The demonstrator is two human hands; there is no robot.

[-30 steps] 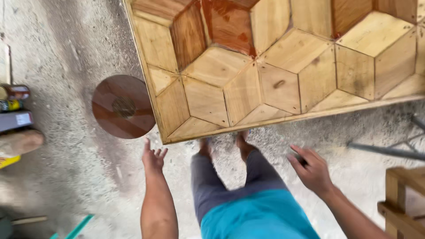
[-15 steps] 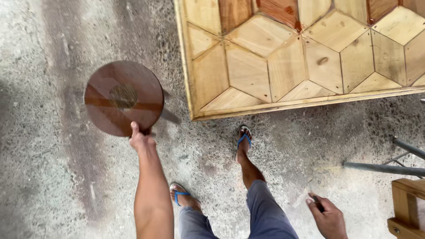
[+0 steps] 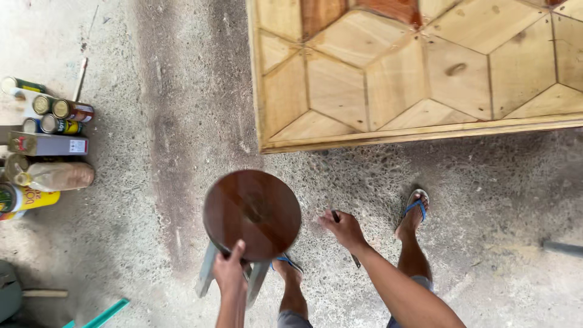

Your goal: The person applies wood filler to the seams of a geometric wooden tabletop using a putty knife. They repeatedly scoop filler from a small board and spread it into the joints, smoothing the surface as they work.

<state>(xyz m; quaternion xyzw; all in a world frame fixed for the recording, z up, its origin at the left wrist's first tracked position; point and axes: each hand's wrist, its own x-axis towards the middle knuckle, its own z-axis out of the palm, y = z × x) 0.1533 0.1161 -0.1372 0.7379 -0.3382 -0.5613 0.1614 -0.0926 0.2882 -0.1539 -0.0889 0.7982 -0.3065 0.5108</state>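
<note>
Now gripping the round dark-brown wooden stool [image 3: 252,214] by its near rim: left hand [image 3: 229,270] clenched there, seat tilted, grey legs above the concrete floor [image 3: 152,182]. Right hand [image 3: 344,229] closed on a thin dark tool [image 3: 336,216]. Probably mid-carry; needs level setting down near the hexagon-patterned wooden panel [image 3: 425,73].

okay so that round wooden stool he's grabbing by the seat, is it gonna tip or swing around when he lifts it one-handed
Probably some. The left hand grips only the near rim of the round stool, off-centre, so the far side would likely sag. Its solid dark seat and grey legs look rigid, not floppy. The polished-looking top may be slippery. The right hand holds a thin dark tool and isn't helping.
</note>
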